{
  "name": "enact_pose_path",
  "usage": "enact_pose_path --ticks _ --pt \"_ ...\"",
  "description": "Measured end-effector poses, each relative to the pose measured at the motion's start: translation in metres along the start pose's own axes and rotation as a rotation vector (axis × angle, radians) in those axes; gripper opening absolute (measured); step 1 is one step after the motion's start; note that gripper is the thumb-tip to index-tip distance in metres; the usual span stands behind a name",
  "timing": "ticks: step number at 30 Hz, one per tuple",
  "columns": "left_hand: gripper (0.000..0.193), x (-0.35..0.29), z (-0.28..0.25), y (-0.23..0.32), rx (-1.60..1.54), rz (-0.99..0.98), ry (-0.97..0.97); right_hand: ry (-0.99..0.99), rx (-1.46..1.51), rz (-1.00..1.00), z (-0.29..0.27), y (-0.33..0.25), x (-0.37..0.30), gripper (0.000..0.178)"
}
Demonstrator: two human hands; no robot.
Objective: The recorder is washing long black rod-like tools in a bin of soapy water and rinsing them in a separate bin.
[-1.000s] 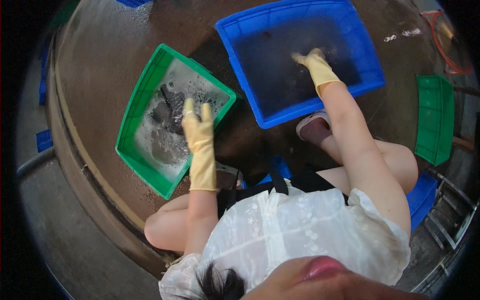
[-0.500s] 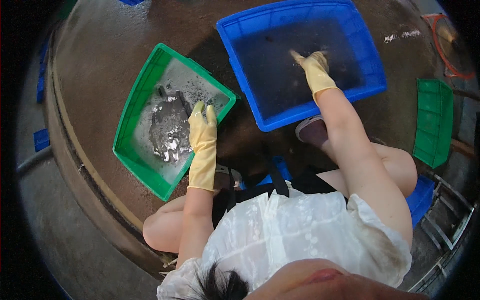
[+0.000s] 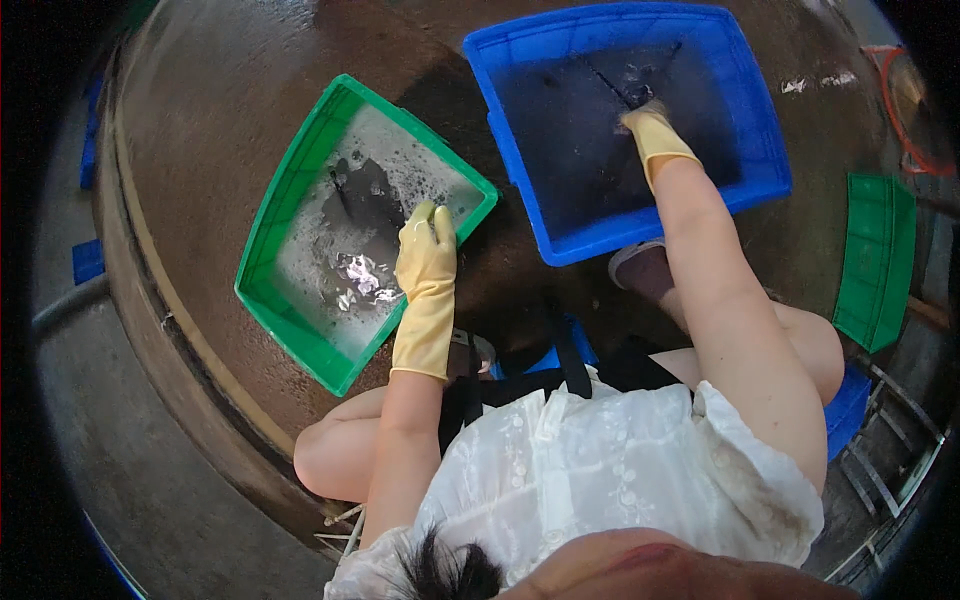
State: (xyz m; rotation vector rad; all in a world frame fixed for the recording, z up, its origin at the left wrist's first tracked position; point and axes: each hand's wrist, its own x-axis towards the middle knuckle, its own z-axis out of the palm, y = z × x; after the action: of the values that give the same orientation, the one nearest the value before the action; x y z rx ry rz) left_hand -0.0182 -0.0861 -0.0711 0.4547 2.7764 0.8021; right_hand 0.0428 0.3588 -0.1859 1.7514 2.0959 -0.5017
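Since the previous frame, the right hand point(image 3: 657, 140) has sunk deeper into the murky water of the blue plastic bin point(image 3: 755, 130), and thin dark strips point(image 3: 608, 88) now show at the surface just beyond its fingers. Meanwhile the dark sheet-like item point(image 3: 365, 215) in the green plastic bin point(image 3: 305, 180) lies lower in the foamy water, its shiny patch smaller. Both hands wear pale yellow rubber gloves. On the right, the fingers are mostly under water, so I cannot tell how far they are open or whether they hold the strips. The left hand point(image 3: 427, 262) is at the green bin's near right side, fingers bunched and partly bent beside the dark item's edge; whether it has hold of it I cannot tell. A shoe point(image 3: 645, 270) rests just below the blue bin, and a second green bin point(image 3: 875, 265) stands farther right.
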Motion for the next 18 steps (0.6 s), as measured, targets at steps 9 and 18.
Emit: enact_pose_path --ticks 9,18 --pt "0.036 0.012 0.032 0.053 -0.065 0.181 0.001 0.206 1.056 0.248 0.015 0.157 0.14 0.048" --pt "0.04 -0.005 0.001 -0.008 0.071 -0.041 0.095 0.0 1.729 -0.72 -0.104 -0.014 -0.117 0.023"
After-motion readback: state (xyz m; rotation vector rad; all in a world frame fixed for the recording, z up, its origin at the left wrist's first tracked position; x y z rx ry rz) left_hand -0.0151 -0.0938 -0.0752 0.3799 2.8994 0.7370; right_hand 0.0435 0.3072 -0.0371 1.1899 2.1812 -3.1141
